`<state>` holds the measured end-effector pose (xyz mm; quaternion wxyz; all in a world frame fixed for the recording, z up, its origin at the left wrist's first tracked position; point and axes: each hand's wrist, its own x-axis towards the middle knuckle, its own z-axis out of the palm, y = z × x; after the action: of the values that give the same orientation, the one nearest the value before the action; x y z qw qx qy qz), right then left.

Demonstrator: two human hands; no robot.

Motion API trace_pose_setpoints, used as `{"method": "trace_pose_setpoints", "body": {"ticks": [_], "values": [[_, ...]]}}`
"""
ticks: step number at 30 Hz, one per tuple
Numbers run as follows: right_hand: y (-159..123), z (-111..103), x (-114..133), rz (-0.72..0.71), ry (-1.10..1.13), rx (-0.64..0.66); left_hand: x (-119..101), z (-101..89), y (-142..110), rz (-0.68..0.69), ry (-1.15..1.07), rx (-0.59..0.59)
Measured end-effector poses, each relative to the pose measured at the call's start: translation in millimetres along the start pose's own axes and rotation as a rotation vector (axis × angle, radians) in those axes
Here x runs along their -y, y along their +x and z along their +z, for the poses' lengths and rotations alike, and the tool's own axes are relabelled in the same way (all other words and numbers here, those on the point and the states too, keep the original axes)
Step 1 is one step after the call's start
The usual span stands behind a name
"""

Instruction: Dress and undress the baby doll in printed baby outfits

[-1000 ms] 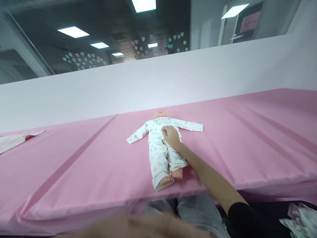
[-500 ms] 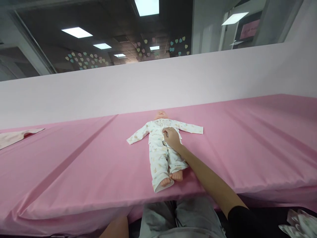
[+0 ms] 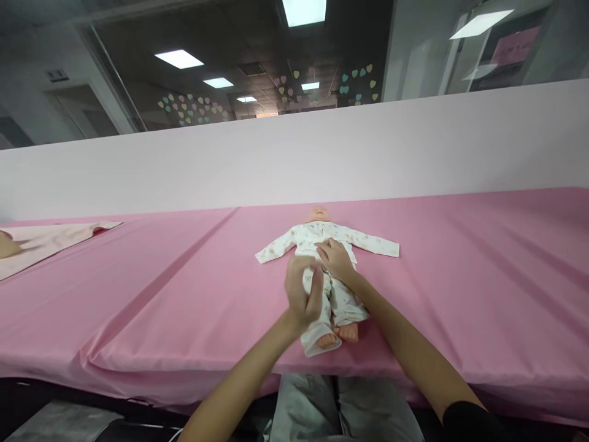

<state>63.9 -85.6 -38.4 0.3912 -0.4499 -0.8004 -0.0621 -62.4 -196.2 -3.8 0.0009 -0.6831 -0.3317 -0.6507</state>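
A baby doll (image 3: 317, 214) lies on its back, head toward the wall, in a white printed long-sleeved top (image 3: 317, 231) with both sleeves spread outward. Matching pants (image 3: 345, 304) cover its legs, and the bare feet show at the cuffs. My right hand (image 3: 335, 259) rests at the doll's waist, fingers closed on the front of the top near its hem. Just left of it, my left hand (image 3: 301, 288) is raised over the pants, its fingers curled and slightly blurred. Whether anything is between them cannot be made out.
Pink sheeting (image 3: 184, 294) covers the table, with a long crease at left. A pale pink cloth (image 3: 69, 236) lies at the far left, a tan object (image 3: 8, 244) on it. Behind stands a white wall (image 3: 230, 166) under a window with heart stickers.
My left hand has risen from below the table edge to over the doll's pants. My right hand stays at the waist. The view has shifted left, showing more of the pale cloth.
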Motion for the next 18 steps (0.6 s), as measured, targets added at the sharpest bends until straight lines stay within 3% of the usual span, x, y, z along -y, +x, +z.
{"method": "trace_pose_setpoints", "body": {"ticks": [5, 8, 13, 16, 18], "values": [[0, 2, -1, 0.079, 0.049, -0.046, 72, 38.9, 23, -0.283, 0.189, 0.283], [-1, 4, -4, 0.097, 0.082, -0.079, 99, 46.8, 19, -0.256, 0.251, 0.422], [-3, 4, -4, 0.121, 0.136, -0.114, 107, 37.8, 15, -0.166, 0.274, 0.519], [-3, 0, 1, 0.151, 0.174, -0.131, 107, 36.7, 20, -0.161, 0.210, 0.510], [-1, -5, 1, 0.225, 0.262, -0.173, 112, 36.4, 23, -0.233, 0.108, 0.442]]}}
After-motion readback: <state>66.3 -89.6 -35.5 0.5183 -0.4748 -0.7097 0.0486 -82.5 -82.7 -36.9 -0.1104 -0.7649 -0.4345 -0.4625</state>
